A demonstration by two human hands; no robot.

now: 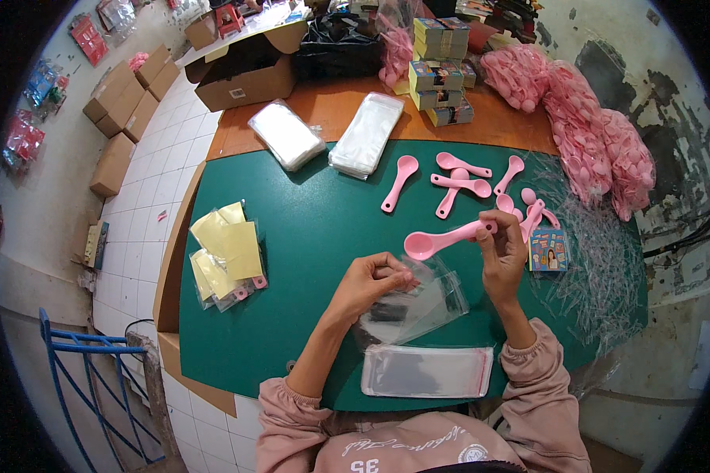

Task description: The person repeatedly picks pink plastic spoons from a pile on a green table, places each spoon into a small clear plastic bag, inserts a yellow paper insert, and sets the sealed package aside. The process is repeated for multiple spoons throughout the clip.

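A pink measuring spoon (442, 239) is pinched by its handle in my right hand (501, 252), its bowl pointing left. My left hand (371, 284) grips the edge of a clear plastic bag (426, 311), whose body spreads out to the right beneath the spoon. The spoon's bowl hangs close to the bag's upper edge; whether they touch I cannot tell. Just in front of me lies a stack of flat clear bags (427, 371). Beyond my right hand are several loose pink spoons (461, 185) and a small stack of printed cards (548, 251).
Packed bags with yellow cards (229, 252) lie at the left on the green mat (308, 229). Two bundles of clear bags (367, 135) sit farther back. Card stacks (440, 75), sacks of pink spoons (580, 118) and clear plastic strips (599, 276) stand along the back and right.
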